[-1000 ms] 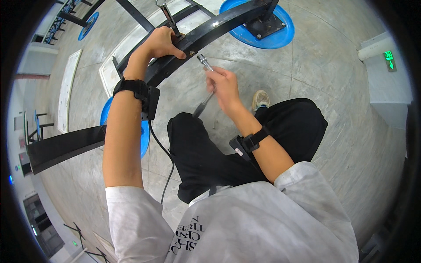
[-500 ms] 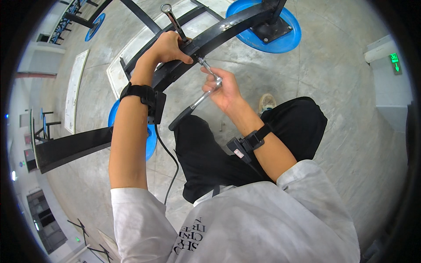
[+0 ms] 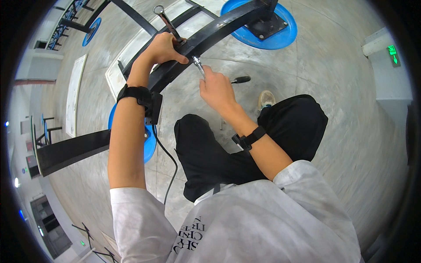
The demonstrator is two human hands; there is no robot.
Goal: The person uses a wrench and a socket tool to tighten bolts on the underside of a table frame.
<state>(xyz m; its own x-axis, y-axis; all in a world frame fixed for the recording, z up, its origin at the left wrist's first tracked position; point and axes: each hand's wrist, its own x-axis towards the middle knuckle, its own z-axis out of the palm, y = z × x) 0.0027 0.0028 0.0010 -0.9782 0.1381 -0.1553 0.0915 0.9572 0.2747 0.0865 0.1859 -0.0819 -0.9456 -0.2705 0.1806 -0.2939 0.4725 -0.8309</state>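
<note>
Left hand (image 3: 164, 48) closed over the upper edge of a black curved metal beam (image 3: 219, 28), fingers wrapped around a rusty wrench (image 3: 166, 23) that sticks up past the knuckles, ring end uppermost; right hand (image 3: 215, 90) just below and right of the left, clenched on a ratchet wrench (image 3: 199, 68) whose silver head meets the underside of the beam beside the left thumb, black grip end (image 3: 240, 79) showing right of the fist; blue round base plate (image 3: 280, 37) beyond the right hand, bearing a black bracket; second blue disc (image 3: 149, 147) under the left forearm; black strap on each wrist; no containers in view.
</note>
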